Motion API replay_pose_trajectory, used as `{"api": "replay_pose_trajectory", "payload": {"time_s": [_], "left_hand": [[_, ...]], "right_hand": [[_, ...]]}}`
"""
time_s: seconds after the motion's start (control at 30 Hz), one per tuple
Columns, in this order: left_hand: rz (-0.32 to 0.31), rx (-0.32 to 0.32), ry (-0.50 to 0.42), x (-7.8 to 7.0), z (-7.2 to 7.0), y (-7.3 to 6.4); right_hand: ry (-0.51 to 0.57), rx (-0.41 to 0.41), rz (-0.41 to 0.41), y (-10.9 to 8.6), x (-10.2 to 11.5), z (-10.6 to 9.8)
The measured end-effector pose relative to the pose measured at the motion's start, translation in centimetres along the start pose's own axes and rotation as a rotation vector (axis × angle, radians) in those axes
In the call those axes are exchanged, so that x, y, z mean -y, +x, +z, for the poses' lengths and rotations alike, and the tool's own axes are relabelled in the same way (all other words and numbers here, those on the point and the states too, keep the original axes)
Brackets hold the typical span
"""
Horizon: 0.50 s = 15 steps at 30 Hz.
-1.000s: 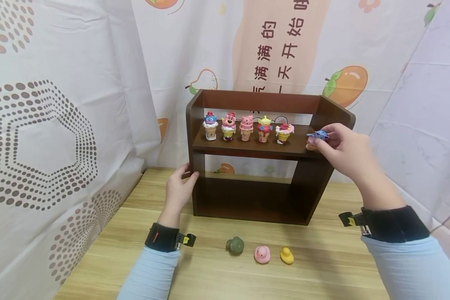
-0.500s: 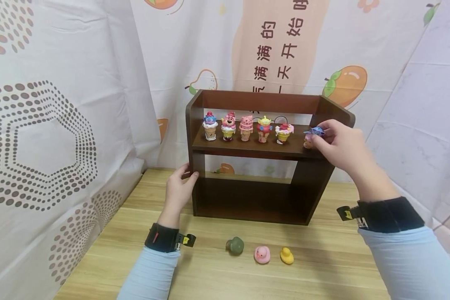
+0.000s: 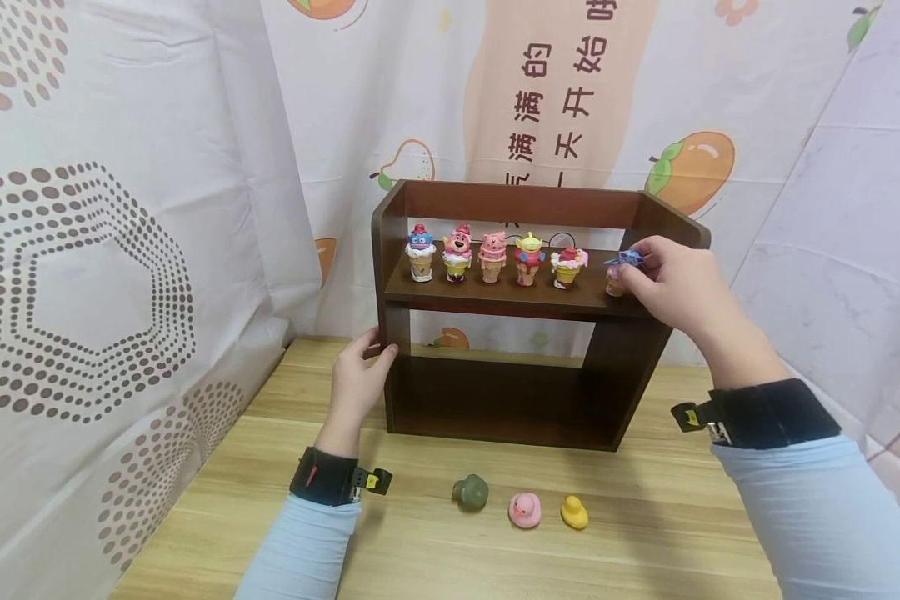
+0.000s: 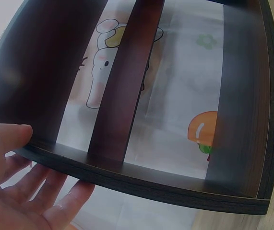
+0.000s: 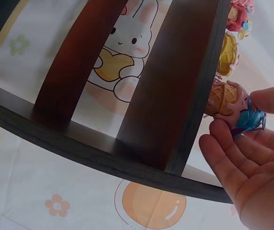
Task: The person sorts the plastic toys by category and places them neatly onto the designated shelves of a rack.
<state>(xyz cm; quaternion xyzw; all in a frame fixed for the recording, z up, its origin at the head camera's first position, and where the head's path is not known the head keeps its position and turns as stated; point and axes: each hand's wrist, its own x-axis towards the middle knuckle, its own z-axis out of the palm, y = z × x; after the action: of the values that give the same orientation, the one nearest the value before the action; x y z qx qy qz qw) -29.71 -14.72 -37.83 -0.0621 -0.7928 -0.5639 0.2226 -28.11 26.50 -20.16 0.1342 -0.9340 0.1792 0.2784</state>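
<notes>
On the upper level of a dark brown shelf [image 3: 495, 304], my right hand [image 3: 682, 279] pinches a small ice-cream-cone figurine [image 3: 616, 280] with a blue top, near the right side panel. In the right wrist view the figurine [image 5: 228, 103] has a waffle cone and pink icing, with thumb and fingers at its blue head. Its base is at the board; whether it bears weight there I cannot tell. My left hand [image 3: 360, 375] holds the shelf's left side panel, thumb [image 4: 17, 135] on the inner side and fingers outside. Several cone figurines [image 3: 492, 257] stand upright in a row to the left.
A green toy [image 3: 471, 492], a pink rubber duck [image 3: 525, 510] and a yellow rubber duck [image 3: 573, 512] lie on the wooden table [image 3: 420, 550] in front of the shelf. Printed curtains [image 3: 330, 100] hang behind and at the sides.
My right hand has moved slightly left with the blue-topped figurine, along the upper level. The left hand stays on the side panel, and the other toys have not moved.
</notes>
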Motion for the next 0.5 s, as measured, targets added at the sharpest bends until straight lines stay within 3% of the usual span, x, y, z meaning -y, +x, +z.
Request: {"api": "replay_pose_trajectory", "payload": {"time_s": [0.5], "left_hand": [[-0.001, -0.009, 0.002, 0.2, 0.0, 0.1]], "right_hand": [[-0.036, 0.064, 0.046, 1.2, 0.8, 0.2]]}}
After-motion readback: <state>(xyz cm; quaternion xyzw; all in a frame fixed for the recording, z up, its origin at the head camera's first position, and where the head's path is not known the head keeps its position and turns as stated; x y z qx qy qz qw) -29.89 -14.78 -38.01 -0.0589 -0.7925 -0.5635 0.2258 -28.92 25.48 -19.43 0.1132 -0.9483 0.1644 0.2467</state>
